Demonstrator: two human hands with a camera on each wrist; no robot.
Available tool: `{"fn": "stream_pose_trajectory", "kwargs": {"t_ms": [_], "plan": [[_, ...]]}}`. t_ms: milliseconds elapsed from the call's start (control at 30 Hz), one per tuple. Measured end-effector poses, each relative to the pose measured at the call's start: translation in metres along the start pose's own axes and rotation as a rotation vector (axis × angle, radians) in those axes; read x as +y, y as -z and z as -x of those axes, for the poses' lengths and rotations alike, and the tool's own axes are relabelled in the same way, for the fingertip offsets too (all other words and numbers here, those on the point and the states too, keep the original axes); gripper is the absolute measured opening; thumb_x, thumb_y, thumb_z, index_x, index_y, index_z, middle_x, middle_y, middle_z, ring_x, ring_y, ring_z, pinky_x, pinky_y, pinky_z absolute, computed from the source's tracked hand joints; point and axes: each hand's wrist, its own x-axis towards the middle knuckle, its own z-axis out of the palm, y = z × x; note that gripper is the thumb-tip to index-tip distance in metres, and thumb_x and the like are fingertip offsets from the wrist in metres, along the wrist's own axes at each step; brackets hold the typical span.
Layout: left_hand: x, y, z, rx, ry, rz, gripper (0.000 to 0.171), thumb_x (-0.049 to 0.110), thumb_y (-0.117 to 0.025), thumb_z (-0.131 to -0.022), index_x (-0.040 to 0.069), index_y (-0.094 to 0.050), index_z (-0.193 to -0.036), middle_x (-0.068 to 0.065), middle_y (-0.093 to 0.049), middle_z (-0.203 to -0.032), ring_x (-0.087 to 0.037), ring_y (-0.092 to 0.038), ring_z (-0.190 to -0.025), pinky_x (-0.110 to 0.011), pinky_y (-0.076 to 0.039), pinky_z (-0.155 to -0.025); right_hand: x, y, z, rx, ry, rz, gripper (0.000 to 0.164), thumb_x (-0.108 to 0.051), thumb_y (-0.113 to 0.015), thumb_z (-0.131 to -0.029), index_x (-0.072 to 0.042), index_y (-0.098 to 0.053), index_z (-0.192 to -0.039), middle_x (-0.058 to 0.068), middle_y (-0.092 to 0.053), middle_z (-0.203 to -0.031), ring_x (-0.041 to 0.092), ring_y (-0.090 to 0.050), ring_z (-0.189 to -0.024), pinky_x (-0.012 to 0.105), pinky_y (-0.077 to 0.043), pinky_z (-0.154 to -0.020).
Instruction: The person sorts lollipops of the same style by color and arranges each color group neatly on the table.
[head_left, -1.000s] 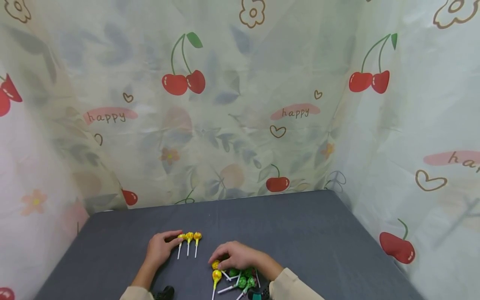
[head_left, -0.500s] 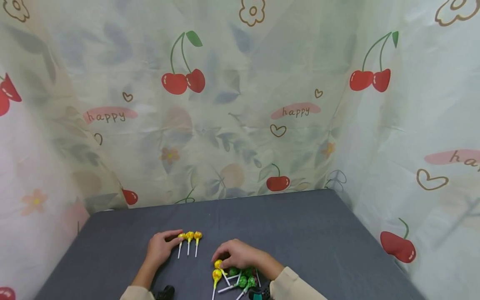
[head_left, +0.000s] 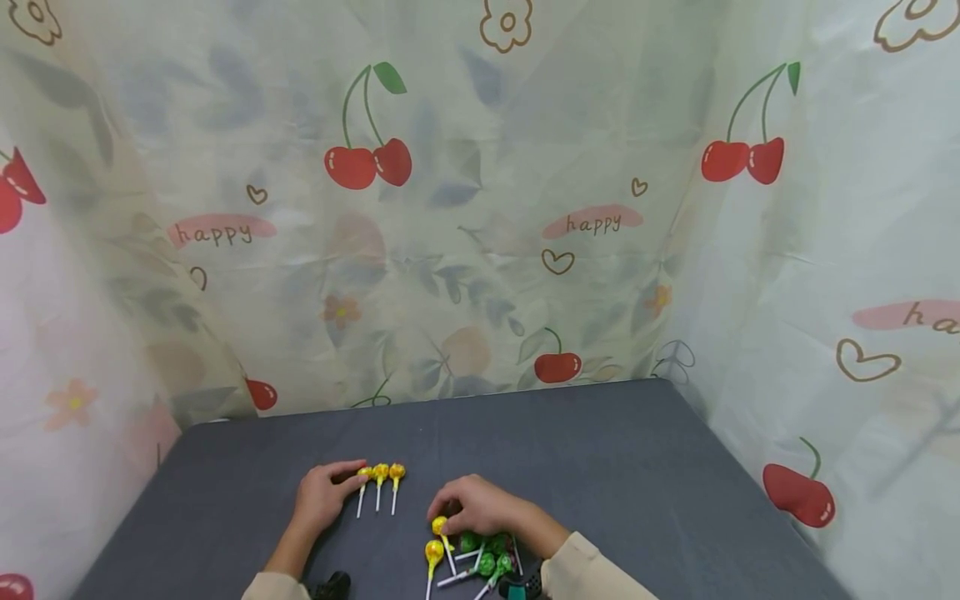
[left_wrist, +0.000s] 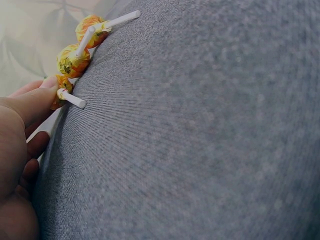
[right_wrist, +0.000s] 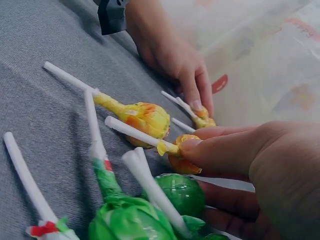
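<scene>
On the left, my left hand [head_left: 322, 497] pinches the head of a yellow lollipop [left_wrist: 63, 90] between thumb and index finger. It is the leftmost of three yellow lollipops lying side by side, the middle one [head_left: 381, 472] and the right one [head_left: 397, 472] with sticks toward me. My right hand [head_left: 480, 506] holds another yellow lollipop [right_wrist: 182, 155] by its wrapped head, the stick pointing back toward me. Just below that in the head view lies a loose yellow lollipop [head_left: 434, 552]. Several green lollipops [right_wrist: 130, 220] are heaped under and beside my right hand, partly hidden by it.
A dark grey cloth covers the table [head_left: 600, 467]. Printed curtains [head_left: 450, 275] with cherries stand behind it and along both sides. Dark bands sit at both wrists, the right one [head_left: 517, 586] close against the green lollipops.
My right hand has shifted slightly up and to the right, and the stick of its yellow lollipop has swung from slanting right to pointing more toward me. The left hand keeps its place.
</scene>
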Motion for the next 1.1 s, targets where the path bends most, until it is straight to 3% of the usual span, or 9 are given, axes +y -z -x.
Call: {"fn": "stream_pose_trajectory", "kwargs": {"t_ms": [433, 800, 1100], "plan": [[0.003, 0.001, 0.001, 0.002, -0.02, 0.001, 0.028, 0.02, -0.076, -0.085, 0.013, -0.075, -0.112, -0.01, -0.07, -0.112, -0.035, -0.06, -0.109, -0.055, -0.043, -0.094, -0.005, 0.015, -0.003, 0.086, -0.116, -0.044, 0.018, -0.007, -0.074, -0.086, -0.012, -0.074, -0.103, -0.014, -0.063, -0.093, 0.0, -0.06, -0.082, 0.019, -0.051, -0.071], [0.002, 0.002, 0.002, 0.001, -0.022, 0.002, 0.028, 0.02, -0.077, -0.085, 0.013, -0.075, -0.112, -0.011, -0.07, -0.112, -0.036, -0.06, -0.11, -0.055, -0.043, -0.094, -0.006, 0.022, -0.013, 0.256, -0.088, -0.03, 0.018, -0.007, -0.075, -0.085, -0.007, -0.073, -0.104, -0.008, -0.065, -0.091, 0.004, -0.06, -0.079, 0.021, -0.052, -0.068], [0.003, 0.001, 0.002, 0.015, -0.023, 0.0, 0.028, 0.02, -0.077, -0.084, 0.013, -0.076, -0.111, -0.01, -0.071, -0.111, -0.035, -0.061, -0.109, -0.054, -0.043, -0.095, 0.0, 0.018, -0.028, 0.389, -0.107, -0.081, 0.019, -0.005, -0.076, -0.083, -0.005, -0.073, -0.103, -0.003, -0.066, -0.091, 0.007, -0.062, -0.078, 0.022, -0.052, -0.066]]}}
